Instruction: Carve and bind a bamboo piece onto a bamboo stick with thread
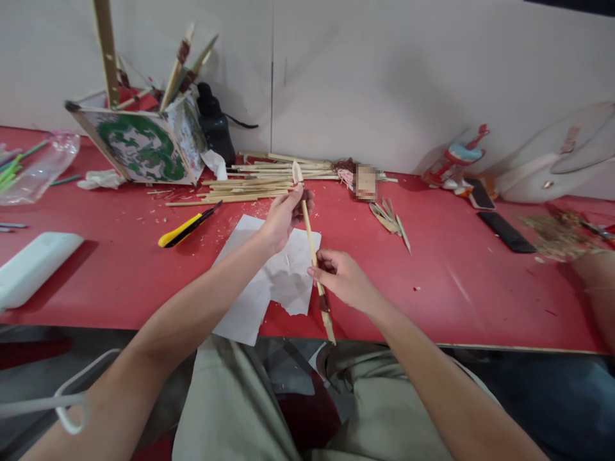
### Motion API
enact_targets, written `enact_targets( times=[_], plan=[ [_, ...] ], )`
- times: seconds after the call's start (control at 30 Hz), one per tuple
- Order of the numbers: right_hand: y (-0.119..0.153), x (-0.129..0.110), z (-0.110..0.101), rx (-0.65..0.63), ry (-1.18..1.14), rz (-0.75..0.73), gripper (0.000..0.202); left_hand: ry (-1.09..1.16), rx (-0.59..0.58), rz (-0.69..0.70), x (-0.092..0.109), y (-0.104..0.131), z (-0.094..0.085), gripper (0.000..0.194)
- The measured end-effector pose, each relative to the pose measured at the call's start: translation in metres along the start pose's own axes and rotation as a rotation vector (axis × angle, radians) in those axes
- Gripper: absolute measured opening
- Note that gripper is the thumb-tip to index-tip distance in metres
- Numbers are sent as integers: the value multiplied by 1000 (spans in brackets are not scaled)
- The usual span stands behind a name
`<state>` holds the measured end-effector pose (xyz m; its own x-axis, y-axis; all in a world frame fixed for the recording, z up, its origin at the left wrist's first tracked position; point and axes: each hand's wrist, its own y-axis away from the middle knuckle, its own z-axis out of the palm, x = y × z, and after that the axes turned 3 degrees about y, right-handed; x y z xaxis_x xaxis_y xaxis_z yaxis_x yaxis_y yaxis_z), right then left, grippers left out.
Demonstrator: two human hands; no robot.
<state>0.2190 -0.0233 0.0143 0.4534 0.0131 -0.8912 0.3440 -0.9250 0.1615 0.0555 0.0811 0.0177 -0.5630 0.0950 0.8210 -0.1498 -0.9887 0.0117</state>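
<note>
Working on an arrow-like wooden stick (pixel 310 234), held mid-view over the right edge of torn white paper (pixel 245 307), point just short of 12 o'clock, tail just short of 6. With left hand (pixel 282 219), pinching near the point; with right hand (pixel 343 278), pinching the shaft above the brown tail binding. Apparently checking or adjusting the shaft. Next, probably: steady with left, turn gently with right. Cannot make out the shaft under left fingers, nor the pixelated patch (pixel 366 182) between 1 and 2 o'clock. Cut off at 3: another person's blurred forearm (pixel 598 294).
</note>
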Motion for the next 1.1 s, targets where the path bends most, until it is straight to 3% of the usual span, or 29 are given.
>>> enact_targets(
  times=[0.13, 0.37, 0.57, 0.73, 0.83, 1.0, 1.1],
  plan=[
    [1, -1, -1, 39, 31, 22, 24, 19, 38, -32, 4, -1, -1, 33],
    [1, -1, -4, 199, 99, 60, 30, 62, 28, -73, 1, 8, 7, 23],
    [1, -10, -16, 178, 234, -27, 32, 7, -17, -125, -4, 19, 17, 8],
    [0, -21, -41, 528, 130, -142, 19, -95, -51, -141, -4, 31, 28, 10],
    [-3, -27, -47, 664, 159, -213, 11, -178, -129, -123, -11, 40, 34, 13],
    [-8, -36, -39, 667, 317, -269, 13, -303, -231, -38, -30, 47, 35, 32],
    [-7, -38, -36, 659, 389, -260, 12, -325, -244, -2, -38, 47, 33, 32]
  ],
)
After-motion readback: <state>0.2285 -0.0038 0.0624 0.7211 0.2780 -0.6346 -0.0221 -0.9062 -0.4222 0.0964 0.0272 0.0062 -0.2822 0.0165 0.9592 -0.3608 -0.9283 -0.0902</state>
